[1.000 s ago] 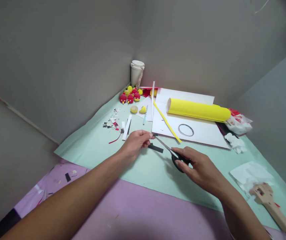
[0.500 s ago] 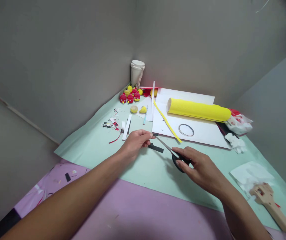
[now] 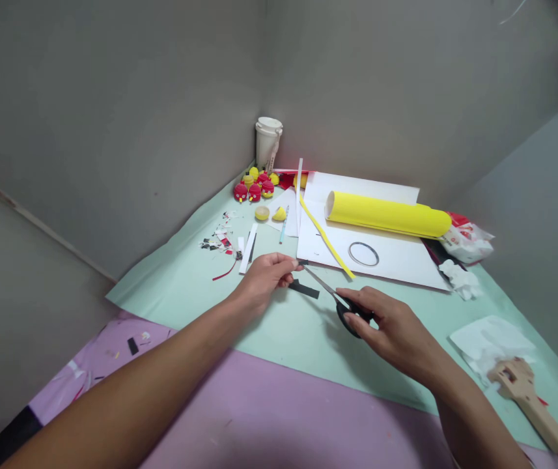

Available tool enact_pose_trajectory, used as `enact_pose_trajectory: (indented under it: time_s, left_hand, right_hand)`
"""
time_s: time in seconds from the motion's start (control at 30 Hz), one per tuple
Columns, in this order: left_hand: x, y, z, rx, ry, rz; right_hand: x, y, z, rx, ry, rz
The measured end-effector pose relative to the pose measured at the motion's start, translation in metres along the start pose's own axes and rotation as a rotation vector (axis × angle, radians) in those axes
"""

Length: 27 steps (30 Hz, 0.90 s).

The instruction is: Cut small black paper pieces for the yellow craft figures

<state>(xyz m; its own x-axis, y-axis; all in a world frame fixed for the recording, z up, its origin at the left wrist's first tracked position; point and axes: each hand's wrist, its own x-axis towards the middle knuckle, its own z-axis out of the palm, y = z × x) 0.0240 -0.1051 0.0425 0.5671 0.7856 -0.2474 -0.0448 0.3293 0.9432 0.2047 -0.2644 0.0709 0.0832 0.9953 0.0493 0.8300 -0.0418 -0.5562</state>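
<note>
Between the thumb and finger of my left hand [image 3: 271,277] a small black piece [image 3: 303,262] is pinched, too small to make out fully. My right hand [image 3: 389,322] has its fingers in the black handles of a pair of scissors [image 3: 325,286]. The blade tips reach the small black piece beside my left fingertips. Just below, a flat black strip [image 3: 305,289] lies on the pale green sheet, its left end partly behind my left fingers. White strips [image 3: 248,249] lie left of my left hand.
Paper scraps [image 3: 223,241] lie at the left. Red and yellow figures [image 3: 254,189] stand before a white cup [image 3: 269,140]. A yellow roll [image 3: 386,215] and a dark ring [image 3: 363,254] rest on white board [image 3: 327,251]. A beige glue gun [image 3: 527,397] lies at right.
Almost nothing differs. Both hands, the scissors and the small black piece hold nearly the same positions, with only a slight shift of the whole view.
</note>
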Motion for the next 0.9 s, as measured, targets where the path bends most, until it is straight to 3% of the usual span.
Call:
enact_pose_trajectory:
  time_s: [0.9]
  left_hand:
    - [-0.0008,0.0000,0.0010,0.002,0.003,-0.003]
  right_hand:
    - [-0.0004,-0.0008,-0.0010,-0.011,-0.003,0.003]
